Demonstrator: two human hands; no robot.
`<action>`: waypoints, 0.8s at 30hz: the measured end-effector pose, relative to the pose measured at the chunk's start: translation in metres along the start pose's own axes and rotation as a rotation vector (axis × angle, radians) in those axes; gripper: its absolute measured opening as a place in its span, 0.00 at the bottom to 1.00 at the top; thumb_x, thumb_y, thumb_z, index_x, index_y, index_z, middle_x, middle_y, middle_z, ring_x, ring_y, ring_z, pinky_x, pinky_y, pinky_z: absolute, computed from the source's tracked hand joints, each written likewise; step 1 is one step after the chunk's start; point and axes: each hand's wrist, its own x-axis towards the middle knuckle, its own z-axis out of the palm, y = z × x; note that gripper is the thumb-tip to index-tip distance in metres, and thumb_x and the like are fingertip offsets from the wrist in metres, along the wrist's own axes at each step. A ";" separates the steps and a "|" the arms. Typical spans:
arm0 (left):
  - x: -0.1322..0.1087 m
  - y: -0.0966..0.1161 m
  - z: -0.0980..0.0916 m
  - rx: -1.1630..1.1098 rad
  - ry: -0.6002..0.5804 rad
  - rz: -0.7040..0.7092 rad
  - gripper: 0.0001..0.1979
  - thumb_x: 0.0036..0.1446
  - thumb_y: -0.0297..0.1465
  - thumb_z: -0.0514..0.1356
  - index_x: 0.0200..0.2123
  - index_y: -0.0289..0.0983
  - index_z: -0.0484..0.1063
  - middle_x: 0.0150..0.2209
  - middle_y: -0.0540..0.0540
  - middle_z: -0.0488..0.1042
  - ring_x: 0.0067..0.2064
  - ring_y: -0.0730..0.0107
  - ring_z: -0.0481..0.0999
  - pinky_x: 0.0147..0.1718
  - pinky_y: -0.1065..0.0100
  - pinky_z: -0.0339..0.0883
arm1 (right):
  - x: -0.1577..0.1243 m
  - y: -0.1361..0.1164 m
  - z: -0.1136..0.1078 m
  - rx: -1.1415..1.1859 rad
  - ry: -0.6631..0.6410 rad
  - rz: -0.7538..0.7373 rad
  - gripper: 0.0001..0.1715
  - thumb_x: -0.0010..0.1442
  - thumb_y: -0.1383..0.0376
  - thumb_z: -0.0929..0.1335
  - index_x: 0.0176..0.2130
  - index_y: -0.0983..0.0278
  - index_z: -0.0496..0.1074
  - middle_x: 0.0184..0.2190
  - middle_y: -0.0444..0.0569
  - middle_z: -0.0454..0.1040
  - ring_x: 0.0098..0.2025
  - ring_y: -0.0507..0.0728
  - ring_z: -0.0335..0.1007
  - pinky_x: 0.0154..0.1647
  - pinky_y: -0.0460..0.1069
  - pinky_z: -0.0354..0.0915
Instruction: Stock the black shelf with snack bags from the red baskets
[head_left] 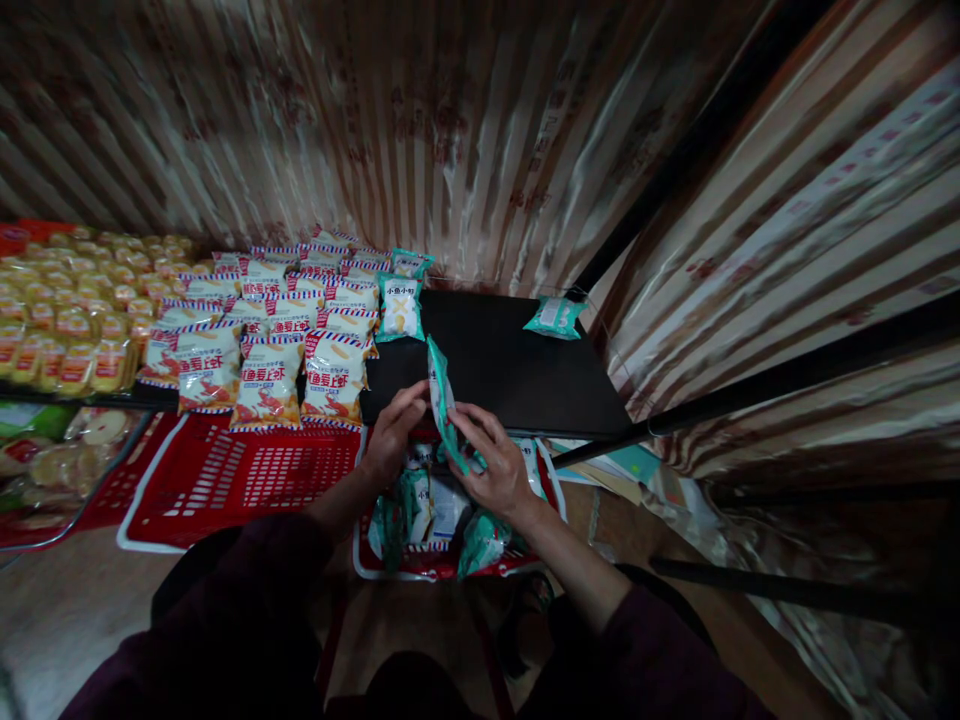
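A teal and white snack bag [442, 398] is held edge-on above a red basket with a white rim [559, 490]. My right hand [495, 462] grips the bag from its right side, the thumb hidden behind the fingers. On the other side my left hand [394, 435] has its fingers bent together, their tips against the bag's left face. Several more teal bags [484, 540] lie in the basket below my hands. At the back of the black shelf [487, 370] one teal bag stands upright [401, 307], and another lies at the right end [557, 316].
Rows of red, white and blue snack bags [271, 380] fill the shelf to the left, beside yellow packaged snacks [75, 310]. Another red basket [292, 470] stands below them. Black metal bars [675, 410] cross at the right, before striped curtains [450, 130].
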 end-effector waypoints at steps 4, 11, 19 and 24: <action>-0.002 0.001 0.001 -0.228 -0.050 -0.159 0.27 0.53 0.48 0.58 0.50 0.37 0.71 0.43 0.42 0.76 0.42 0.60 0.76 0.38 0.65 0.69 | 0.000 -0.001 0.003 -0.068 0.003 -0.021 0.30 0.58 0.67 0.65 0.60 0.57 0.61 0.55 0.57 0.63 0.41 0.56 0.71 0.42 0.53 0.72; -0.005 0.009 0.005 -0.359 -0.129 -0.233 0.30 0.51 0.54 0.55 0.47 0.37 0.73 0.42 0.41 0.78 0.46 0.55 0.75 0.40 0.62 0.69 | 0.003 -0.001 0.006 -0.155 -0.030 -0.068 0.32 0.56 0.71 0.63 0.59 0.57 0.62 0.56 0.56 0.61 0.37 0.54 0.68 0.41 0.52 0.71; -0.005 0.002 0.004 -0.430 -0.118 -0.315 0.30 0.49 0.51 0.60 0.46 0.32 0.72 0.38 0.40 0.78 0.43 0.56 0.77 0.39 0.62 0.70 | 0.002 -0.004 0.011 -0.277 -0.066 -0.068 0.32 0.53 0.72 0.64 0.57 0.58 0.65 0.55 0.56 0.62 0.37 0.54 0.68 0.38 0.51 0.71; -0.004 -0.007 0.000 -0.362 -0.050 -0.342 0.29 0.49 0.50 0.61 0.46 0.33 0.72 0.34 0.43 0.78 0.37 0.60 0.78 0.34 0.64 0.71 | 0.000 -0.004 0.016 -0.334 -0.109 -0.047 0.30 0.54 0.70 0.65 0.57 0.57 0.66 0.55 0.55 0.61 0.37 0.55 0.68 0.35 0.50 0.71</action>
